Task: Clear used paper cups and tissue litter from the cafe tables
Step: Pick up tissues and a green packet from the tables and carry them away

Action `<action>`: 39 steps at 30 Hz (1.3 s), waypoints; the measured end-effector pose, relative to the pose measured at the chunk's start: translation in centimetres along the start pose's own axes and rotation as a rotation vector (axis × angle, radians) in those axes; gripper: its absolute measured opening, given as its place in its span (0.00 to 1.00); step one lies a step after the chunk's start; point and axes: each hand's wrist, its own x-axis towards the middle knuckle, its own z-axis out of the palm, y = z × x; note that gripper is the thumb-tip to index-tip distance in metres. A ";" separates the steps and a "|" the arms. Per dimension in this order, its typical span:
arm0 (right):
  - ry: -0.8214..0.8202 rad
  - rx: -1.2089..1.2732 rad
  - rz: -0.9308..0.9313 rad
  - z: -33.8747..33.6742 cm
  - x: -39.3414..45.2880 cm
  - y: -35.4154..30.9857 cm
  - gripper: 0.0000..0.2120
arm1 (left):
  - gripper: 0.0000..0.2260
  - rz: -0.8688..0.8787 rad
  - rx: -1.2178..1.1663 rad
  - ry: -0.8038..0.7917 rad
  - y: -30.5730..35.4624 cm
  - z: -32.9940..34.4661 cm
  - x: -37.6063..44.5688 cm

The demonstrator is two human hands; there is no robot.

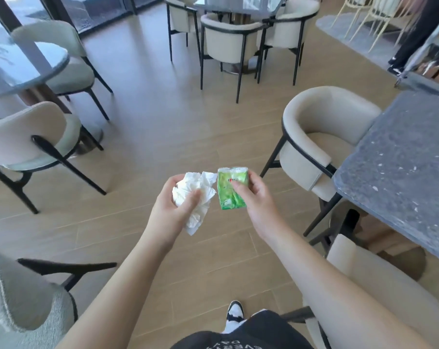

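A crumpled white tissue (198,197) is held in my left hand (174,210), fingers and thumb curled round it, a loose corner hanging below. My right hand (255,197) pinches a small green tissue packet (229,195) by its right side, thumb across the front. Both hands are held out in front of me at waist height above the wooden floor, the tissue and the packet almost touching. No paper cup is in sight.
A dark speckled table (402,172) stands at the right with cream armchairs (321,137) beside it. A round glass table (17,69) and chairs are at the left. Another table with chairs (231,39) stands ahead. A person's legs (409,44) show far right.
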 end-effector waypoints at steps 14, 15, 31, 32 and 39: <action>0.142 0.011 -0.025 4.3 22.8 -0.4 0.07 | 0.15 0.021 0.017 -0.097 0.5 -6.5 25.6; 0.160 0.013 -0.026 5.1 24.5 -0.6 0.08 | 0.15 0.017 0.009 -0.110 0.6 -7.3 27.5; 0.368 -0.035 -0.113 1.1 46.4 -6.3 0.09 | 0.12 0.103 0.022 -0.373 6.4 -2.2 55.0; 0.376 -0.045 -0.128 -0.1 48.1 -6.8 0.09 | 0.11 0.104 0.018 -0.379 6.5 -1.0 56.8; 0.470 -0.003 -0.142 -8.9 57.0 -9.3 0.11 | 0.17 0.099 0.007 -0.442 10.1 6.7 66.8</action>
